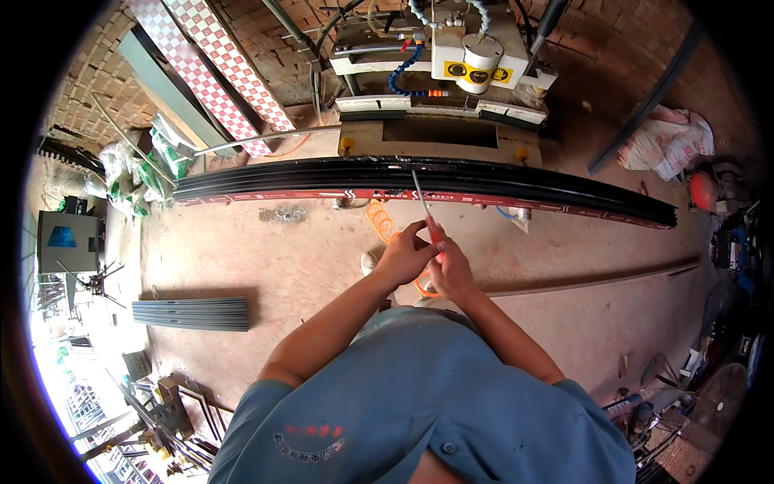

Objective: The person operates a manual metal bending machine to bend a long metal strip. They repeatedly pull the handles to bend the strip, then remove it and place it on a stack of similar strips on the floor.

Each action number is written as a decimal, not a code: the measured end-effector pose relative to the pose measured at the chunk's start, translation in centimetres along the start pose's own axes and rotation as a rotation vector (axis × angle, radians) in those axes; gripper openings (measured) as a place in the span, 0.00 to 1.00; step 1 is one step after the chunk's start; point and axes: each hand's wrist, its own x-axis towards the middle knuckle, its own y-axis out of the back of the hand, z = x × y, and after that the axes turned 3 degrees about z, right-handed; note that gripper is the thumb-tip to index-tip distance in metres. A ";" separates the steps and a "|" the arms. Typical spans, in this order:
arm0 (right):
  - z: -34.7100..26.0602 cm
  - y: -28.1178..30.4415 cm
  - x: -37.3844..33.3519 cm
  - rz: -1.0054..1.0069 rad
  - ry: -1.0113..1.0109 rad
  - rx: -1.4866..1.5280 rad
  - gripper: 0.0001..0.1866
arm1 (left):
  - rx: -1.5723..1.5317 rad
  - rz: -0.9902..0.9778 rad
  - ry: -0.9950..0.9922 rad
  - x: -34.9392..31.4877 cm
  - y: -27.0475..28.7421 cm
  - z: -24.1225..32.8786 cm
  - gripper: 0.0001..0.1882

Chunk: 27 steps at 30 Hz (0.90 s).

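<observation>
My right hand (451, 272) is wrapped round the red handle of a tool (438, 235) with a long, thin metal shaft; whether it is a file or a screwdriver I cannot tell. The shaft points away from me, its tip over the stacked black profiles (516, 179). My left hand (401, 256) sits against the right one, its fingers curled in beside the handle. What the left fingers pinch, if anything, is hidden. The long profiles lie side by side across the machine's front, and a red printed strip (314, 195) runs along their near side.
Behind the profiles stands a machine (477, 60) with blue coolant hoses. A coiled orange air hose (380, 218) hangs below them. Grey profiles (191, 314) lie to the left on the floor. Checkered boards (234, 73) lean at back left; a white sack (669, 143) lies at back right.
</observation>
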 end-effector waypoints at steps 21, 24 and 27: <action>2.1 -0.1 3.6 -0.234 -0.586 0.629 0.13 | 0.270 0.204 0.463 -15.7 7.6 -30.5 0.29; 1.8 -0.8 3.9 -0.289 -0.530 0.574 0.14 | 0.207 0.273 0.450 -17.1 7.5 -33.6 0.27; 1.7 -1.6 4.1 -0.305 -0.592 0.686 0.14 | 0.114 0.321 0.464 -18.1 7.8 -35.3 0.26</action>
